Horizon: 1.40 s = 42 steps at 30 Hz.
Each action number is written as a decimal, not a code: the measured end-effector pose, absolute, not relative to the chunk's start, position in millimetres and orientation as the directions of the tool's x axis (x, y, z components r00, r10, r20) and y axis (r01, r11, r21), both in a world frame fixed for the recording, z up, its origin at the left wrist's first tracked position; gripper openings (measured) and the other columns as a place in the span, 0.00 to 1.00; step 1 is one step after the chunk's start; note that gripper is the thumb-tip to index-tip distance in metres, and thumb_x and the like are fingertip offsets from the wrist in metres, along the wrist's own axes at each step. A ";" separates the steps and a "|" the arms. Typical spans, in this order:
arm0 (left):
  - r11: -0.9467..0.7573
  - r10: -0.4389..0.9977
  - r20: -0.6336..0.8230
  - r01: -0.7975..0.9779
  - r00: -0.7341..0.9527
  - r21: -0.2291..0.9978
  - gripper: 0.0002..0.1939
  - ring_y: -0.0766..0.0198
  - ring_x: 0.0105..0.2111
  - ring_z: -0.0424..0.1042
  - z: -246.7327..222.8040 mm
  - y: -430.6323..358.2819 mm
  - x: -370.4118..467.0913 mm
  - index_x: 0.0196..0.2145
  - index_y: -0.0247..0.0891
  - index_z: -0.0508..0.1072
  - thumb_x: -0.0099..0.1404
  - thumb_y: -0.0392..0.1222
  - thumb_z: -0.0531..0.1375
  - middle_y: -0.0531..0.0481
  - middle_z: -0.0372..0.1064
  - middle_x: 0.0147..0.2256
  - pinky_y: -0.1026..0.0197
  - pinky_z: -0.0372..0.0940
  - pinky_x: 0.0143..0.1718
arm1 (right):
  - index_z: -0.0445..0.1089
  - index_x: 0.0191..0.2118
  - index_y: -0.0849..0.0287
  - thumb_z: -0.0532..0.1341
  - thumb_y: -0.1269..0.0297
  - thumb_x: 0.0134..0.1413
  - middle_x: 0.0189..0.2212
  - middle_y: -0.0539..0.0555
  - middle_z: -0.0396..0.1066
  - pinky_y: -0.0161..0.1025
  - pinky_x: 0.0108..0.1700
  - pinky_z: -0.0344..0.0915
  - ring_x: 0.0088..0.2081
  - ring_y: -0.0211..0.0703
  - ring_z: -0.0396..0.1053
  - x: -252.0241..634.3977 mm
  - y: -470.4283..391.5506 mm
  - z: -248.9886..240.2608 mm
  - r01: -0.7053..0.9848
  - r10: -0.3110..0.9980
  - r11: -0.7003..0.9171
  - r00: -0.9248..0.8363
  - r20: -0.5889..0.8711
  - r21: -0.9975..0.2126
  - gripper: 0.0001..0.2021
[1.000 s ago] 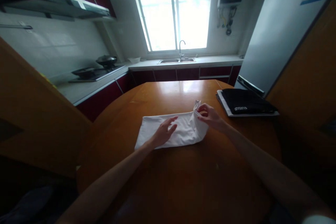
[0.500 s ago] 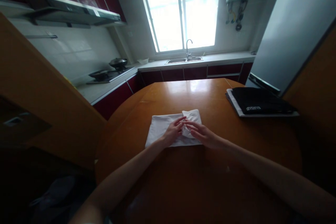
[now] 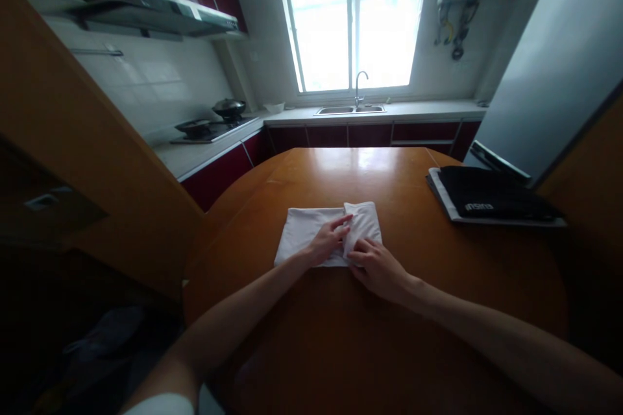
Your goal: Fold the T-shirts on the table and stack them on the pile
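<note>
A white folded cloth (image 3: pixel 307 227) lies flat on the wooden table, with its right end turned over to the left as a double-layered flap (image 3: pixel 366 220). My left hand (image 3: pixel 329 241) rests on the cloth at the flap's inner edge, fingers stretched out and apart. At the near corner of that flap is my right hand (image 3: pixel 377 266), its fingers curled and pinching the cloth by the near edge. The right fingertips are partly hidden. Whether the cloth is a garment I cannot tell.
Dark and white folded fabrics (image 3: pixel 491 194) lie stacked on the right of the round wooden table (image 3: pixel 311 175). Beyond it are a counter with a sink (image 3: pixel 335 110), a stove with pans (image 3: pixel 228 108), and a fridge (image 3: pixel 540 78) at right.
My right hand has moved from the middle of the flap's inner edge toward me, to its near corner, and its fingers have curled. My left hand stays on the cloth. The view has shifted slightly.
</note>
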<state>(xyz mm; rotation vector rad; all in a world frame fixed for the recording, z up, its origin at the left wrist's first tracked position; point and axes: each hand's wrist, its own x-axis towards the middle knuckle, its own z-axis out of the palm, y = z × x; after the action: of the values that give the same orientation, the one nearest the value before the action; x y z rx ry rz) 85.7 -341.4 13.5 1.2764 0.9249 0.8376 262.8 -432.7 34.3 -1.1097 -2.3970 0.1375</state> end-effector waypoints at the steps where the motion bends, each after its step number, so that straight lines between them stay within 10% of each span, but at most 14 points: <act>1: 0.092 0.914 -0.092 0.017 0.395 0.996 0.34 0.71 0.27 0.63 13.3 -341.5 85.9 0.63 0.39 0.69 0.60 0.48 0.68 0.49 0.72 0.37 0.67 0.59 0.30 | 0.75 0.38 0.57 0.60 0.66 0.63 0.41 0.58 0.71 0.48 0.53 0.66 0.47 0.50 0.66 261.4 -434.5 33.6 0.672 0.716 0.691 -0.590 0.372 -0.265 0.06; 16: 0.009 0.928 -0.027 0.050 0.372 0.999 0.45 0.68 0.29 0.70 90.3 -335.9 12.8 0.66 0.42 0.65 0.53 0.45 0.75 0.45 0.75 0.46 0.66 0.66 0.30 | 0.52 0.71 0.55 0.60 0.63 0.61 0.68 0.63 0.55 0.58 0.67 0.54 0.68 0.58 0.52 262.6 -428.8 17.4 0.698 0.767 0.618 -0.434 0.474 -0.361 0.34; 27: 0.024 0.977 -0.065 0.198 0.201 0.980 0.47 0.42 0.60 0.66 51.8 -350.9 -59.6 0.61 0.36 0.71 0.44 0.46 0.78 0.37 0.63 0.64 0.50 0.65 0.58 | 0.66 0.63 0.60 0.55 0.72 0.60 0.67 0.64 0.58 0.56 0.69 0.52 0.68 0.55 0.54 255.3 -422.6 5.8 0.701 0.766 0.636 -0.521 0.376 -0.322 0.25; 42: -0.051 0.968 -0.006 0.217 0.252 0.975 0.47 0.45 0.64 0.61 43.6 -348.1 -77.2 0.63 0.37 0.68 0.46 0.45 0.77 0.37 0.60 0.65 0.49 0.57 0.64 | 0.68 0.62 0.54 0.53 0.74 0.63 0.65 0.62 0.63 0.59 0.66 0.59 0.66 0.54 0.58 256.4 -421.9 1.6 0.609 0.668 0.739 -0.604 0.435 -0.289 0.24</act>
<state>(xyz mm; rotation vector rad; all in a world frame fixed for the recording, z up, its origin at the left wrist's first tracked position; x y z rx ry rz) -77.2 -348.1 43.6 1.4970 1.1629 0.9203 256.4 -421.9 1.6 -0.9643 -2.4139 0.1507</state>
